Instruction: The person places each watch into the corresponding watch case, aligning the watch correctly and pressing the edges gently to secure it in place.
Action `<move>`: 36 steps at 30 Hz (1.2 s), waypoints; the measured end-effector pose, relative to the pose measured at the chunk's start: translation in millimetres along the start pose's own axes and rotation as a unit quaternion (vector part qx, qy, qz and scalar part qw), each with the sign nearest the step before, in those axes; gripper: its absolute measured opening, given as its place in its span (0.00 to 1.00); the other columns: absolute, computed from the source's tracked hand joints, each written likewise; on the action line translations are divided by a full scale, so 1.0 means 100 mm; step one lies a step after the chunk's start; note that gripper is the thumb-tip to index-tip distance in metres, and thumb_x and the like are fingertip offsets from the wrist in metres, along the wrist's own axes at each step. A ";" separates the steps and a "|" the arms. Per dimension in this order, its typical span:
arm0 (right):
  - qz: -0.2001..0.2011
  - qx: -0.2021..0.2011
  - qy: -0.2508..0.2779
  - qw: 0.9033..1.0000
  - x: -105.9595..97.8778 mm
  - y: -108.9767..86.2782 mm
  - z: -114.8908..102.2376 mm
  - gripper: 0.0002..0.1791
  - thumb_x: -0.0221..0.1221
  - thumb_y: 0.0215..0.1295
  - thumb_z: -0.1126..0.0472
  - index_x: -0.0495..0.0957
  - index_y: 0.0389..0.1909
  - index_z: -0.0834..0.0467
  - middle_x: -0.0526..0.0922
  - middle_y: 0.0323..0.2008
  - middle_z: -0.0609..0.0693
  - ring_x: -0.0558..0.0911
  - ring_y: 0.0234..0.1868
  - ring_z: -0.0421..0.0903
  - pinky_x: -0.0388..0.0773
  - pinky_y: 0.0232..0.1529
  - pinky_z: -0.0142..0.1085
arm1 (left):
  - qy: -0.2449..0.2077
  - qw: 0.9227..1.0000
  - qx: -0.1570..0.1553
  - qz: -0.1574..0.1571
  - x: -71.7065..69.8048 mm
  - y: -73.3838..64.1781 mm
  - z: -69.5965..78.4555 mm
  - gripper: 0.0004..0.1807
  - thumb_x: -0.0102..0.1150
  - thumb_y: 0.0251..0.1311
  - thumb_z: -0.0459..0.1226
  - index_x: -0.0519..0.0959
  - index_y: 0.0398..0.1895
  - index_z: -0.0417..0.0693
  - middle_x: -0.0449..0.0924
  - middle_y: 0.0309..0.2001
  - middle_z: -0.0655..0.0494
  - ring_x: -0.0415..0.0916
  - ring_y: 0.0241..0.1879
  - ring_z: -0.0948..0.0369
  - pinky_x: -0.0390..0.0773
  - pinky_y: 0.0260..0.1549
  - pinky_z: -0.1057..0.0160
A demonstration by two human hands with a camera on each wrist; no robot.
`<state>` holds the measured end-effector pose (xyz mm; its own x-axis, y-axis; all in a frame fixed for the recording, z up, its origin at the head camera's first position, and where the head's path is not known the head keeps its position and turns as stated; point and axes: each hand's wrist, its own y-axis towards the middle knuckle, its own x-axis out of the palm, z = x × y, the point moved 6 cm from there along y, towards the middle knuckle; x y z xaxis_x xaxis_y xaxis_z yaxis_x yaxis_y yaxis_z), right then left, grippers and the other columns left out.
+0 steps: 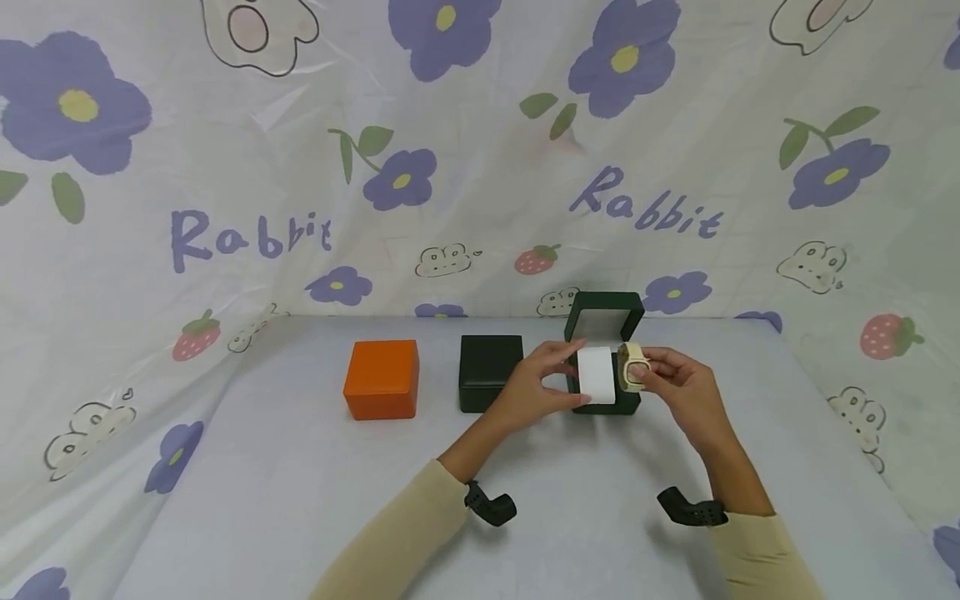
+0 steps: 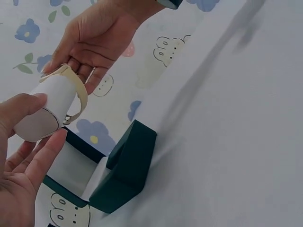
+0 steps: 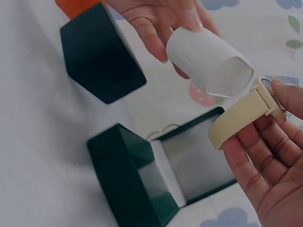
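Note:
My left hand [image 1: 534, 382] grips a white watch pillow [image 1: 597, 375], a rounded roll, between thumb and fingers. My right hand [image 1: 686, 392] pinches a cream wristwatch [image 1: 634, 368] by its square face, with the strap [image 3: 241, 118] curved into a loop. The watch is right at the pillow's end; in the left wrist view the strap overlaps that end, and I cannot tell whether it goes round it. Below both hands stands a dark green watch box [image 1: 606, 408], its lid [image 1: 604, 302] raised and its inside pale.
A closed dark green box [image 1: 489, 367] stands left of the open one, partly behind my left forearm. Farther left is a closed orange box [image 1: 381, 380]. All stand on a white table [image 1: 300, 483] before a flower-printed cloth [image 1: 465, 208].

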<state>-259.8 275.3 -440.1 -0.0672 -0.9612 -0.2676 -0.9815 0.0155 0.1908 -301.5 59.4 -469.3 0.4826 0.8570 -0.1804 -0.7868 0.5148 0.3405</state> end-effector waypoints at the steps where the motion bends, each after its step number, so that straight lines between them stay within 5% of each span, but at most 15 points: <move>1: -0.004 0.003 -0.001 1.000 0.03 0.00 -0.01 0.25 0.66 0.69 0.56 0.77 0.60 0.68 0.87 0.38 0.42 0.83 0.40 0.38 0.82 0.45 0.25 | -0.001 1.000 0.001 -0.002 -0.01 -0.01 0.00 0.45 0.76 0.54 0.29 0.68 0.75 0.55 0.69 0.64 0.56 0.79 0.55 0.62 0.87 0.42 0.62; 12: -0.059 -0.009 0.012 0.998 0.34 -0.01 -0.12 0.22 0.64 0.71 0.58 0.78 0.59 0.67 0.87 0.39 0.44 0.84 0.40 0.40 0.82 0.45 0.27 | 0.004 1.000 -0.004 0.001 -0.20 -0.20 0.02 0.45 0.76 0.54 0.30 0.68 0.75 0.58 0.69 0.65 0.54 0.80 0.53 0.60 0.87 0.40 0.61; 20: -0.098 -0.025 0.001 0.995 0.55 -0.02 -0.19 0.20 0.63 0.72 0.59 0.79 0.61 0.63 0.85 0.43 0.57 0.85 0.42 0.48 0.84 0.44 0.31 | 0.014 1.000 0.002 0.006 -0.32 -0.32 0.04 0.43 0.76 0.55 0.31 0.69 0.74 0.60 0.69 0.65 0.55 0.79 0.54 0.58 0.87 0.42 0.61; 27: -0.093 -0.039 -0.030 0.994 0.66 -0.03 -0.29 0.21 0.65 0.70 0.57 0.81 0.61 0.59 0.86 0.46 0.58 0.86 0.43 0.46 0.85 0.45 0.33 | 0.028 0.999 0.000 0.034 -0.41 -0.40 0.11 0.43 0.76 0.55 0.33 0.69 0.74 0.62 0.68 0.65 0.55 0.79 0.55 0.58 0.87 0.42 0.62; 36: -0.064 -0.053 -0.036 0.996 0.78 0.00 -0.29 0.18 0.68 0.66 0.60 0.83 0.55 0.62 0.87 0.37 0.57 0.85 0.39 0.43 0.83 0.42 0.29 | 0.033 0.998 -0.010 0.052 -0.49 -0.47 0.12 0.42 0.77 0.55 0.34 0.70 0.73 0.65 0.69 0.65 0.54 0.80 0.54 0.56 0.87 0.42 0.62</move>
<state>-259.7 192.0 -433.6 0.0416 -0.9308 -0.3632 -0.9587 -0.1395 0.2477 -283.2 -7.5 -465.2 0.3720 0.9051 -0.2061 -0.8389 0.4228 0.3427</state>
